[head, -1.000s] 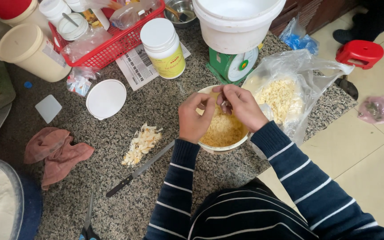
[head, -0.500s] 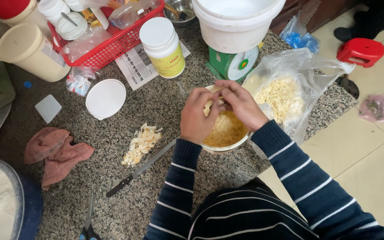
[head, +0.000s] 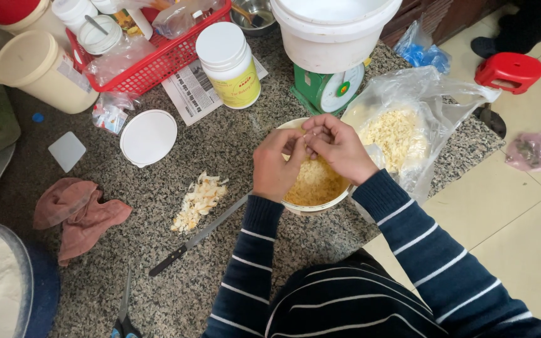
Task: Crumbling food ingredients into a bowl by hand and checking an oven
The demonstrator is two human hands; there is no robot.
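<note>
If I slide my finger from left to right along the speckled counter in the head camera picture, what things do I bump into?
Crumpled pink cloth → small pile of pale chopped bits → left hand → right hand → clear plastic bag of pale shreds.

My left hand (head: 278,168) bare, no ring, no watch. My right hand (head: 340,148) bare too, nails short. Both arms in long sleeves: dark navy knit, thin white stripes running round at even gaps. Cuffs plain navy, snug at wrists. Same striped jumper over chest at 6 o'clock in frame, stripes curving across dark cloth, fabric creased in soft folds there.
</note>
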